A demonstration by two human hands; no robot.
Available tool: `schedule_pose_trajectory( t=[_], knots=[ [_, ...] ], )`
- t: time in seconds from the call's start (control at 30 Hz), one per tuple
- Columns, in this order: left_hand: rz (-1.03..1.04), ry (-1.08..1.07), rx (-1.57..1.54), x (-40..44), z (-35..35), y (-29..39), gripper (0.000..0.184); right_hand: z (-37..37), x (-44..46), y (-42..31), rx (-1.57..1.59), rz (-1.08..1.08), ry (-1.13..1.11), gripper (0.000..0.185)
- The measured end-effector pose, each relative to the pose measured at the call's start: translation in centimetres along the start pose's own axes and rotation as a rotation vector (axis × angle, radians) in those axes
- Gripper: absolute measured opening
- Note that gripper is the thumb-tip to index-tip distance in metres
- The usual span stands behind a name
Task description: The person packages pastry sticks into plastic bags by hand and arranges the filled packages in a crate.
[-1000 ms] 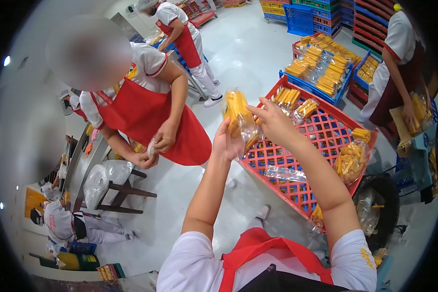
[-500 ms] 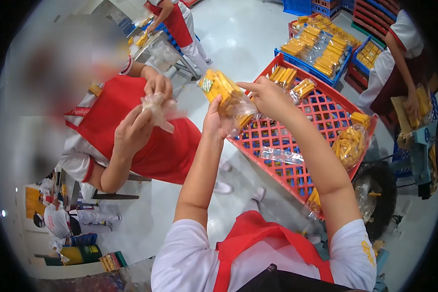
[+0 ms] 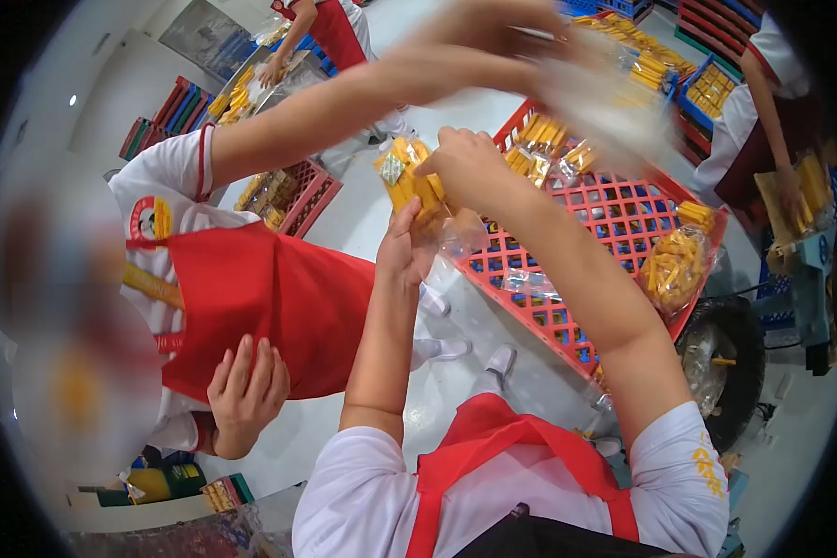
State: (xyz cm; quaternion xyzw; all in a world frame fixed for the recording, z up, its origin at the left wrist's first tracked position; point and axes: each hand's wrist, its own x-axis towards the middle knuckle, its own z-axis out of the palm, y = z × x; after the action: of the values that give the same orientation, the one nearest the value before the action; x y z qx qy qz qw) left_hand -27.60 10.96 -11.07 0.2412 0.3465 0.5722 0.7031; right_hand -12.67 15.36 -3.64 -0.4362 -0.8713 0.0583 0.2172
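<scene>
A clear plastic bag of yellow sticks (image 3: 402,186), with a green and white label, is held up in front of me. My left hand (image 3: 404,244) grips its lower part, the thumb along the front. At the bag's right side, my right hand (image 3: 472,169) is bent around the edge with a digit against the front; its other fingertips are partly hidden. The loose clear end of the bag hangs below my right hand. Beneath and to the right lies a red plastic crate (image 3: 604,219) carrying several bundles of yellow sticks (image 3: 541,135).
A co-worker in a red apron (image 3: 279,298) stands at left, one blurred arm (image 3: 372,88) reaching across above my hands. A large bag of yellow pieces (image 3: 671,270) sits at the crate's right end. Another person's hand (image 3: 790,200) works at far right. A black tyre-like ring (image 3: 739,372) stands below.
The co-worker's arm has swung right over the crate, blurring with clear plastic; their other hand dropped to the apron. My right hand has moved left, closer against the bag.
</scene>
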Motion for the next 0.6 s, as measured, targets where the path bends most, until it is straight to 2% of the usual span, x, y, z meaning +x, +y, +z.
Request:
schedule_pose_trajectory(
  t=[0.1,0.17,0.23,0.3,0.33,0.43,0.6],
  knots=[
    [-0.002,0.066,0.017,0.0,0.0,0.1,0.037,2.5,1.4,1.2,0.005,0.043,-0.080,0.023],
    [0.004,0.069,0.003,0.5,-1.2,0.3,0.036,4.3,1.1,1.2,0.455,0.156,0.340,0.025],
    [0.007,0.068,-0.016,1.0,-1.2,0.7,0.035,3.5,0.9,1.2,0.167,0.025,0.074,0.023],
    [0.014,0.171,-0.075,0.9,-1.3,1.0,0.034,2.5,-0.2,-0.2,0.102,0.091,-0.033,0.020],
    [0.006,0.130,-0.112,1.0,-1.9,1.2,0.035,2.3,-0.6,-0.5,0.123,0.073,0.012,0.030],
    [0.080,0.161,-0.101,0.6,-1.7,1.1,0.035,2.4,-1.2,-0.4,0.125,0.064,0.021,0.032],
    [0.073,0.126,-0.087,0.0,-1.7,1.0,0.033,2.6,-1.7,-1.2,0.157,0.059,0.044,0.038]
  ],
)
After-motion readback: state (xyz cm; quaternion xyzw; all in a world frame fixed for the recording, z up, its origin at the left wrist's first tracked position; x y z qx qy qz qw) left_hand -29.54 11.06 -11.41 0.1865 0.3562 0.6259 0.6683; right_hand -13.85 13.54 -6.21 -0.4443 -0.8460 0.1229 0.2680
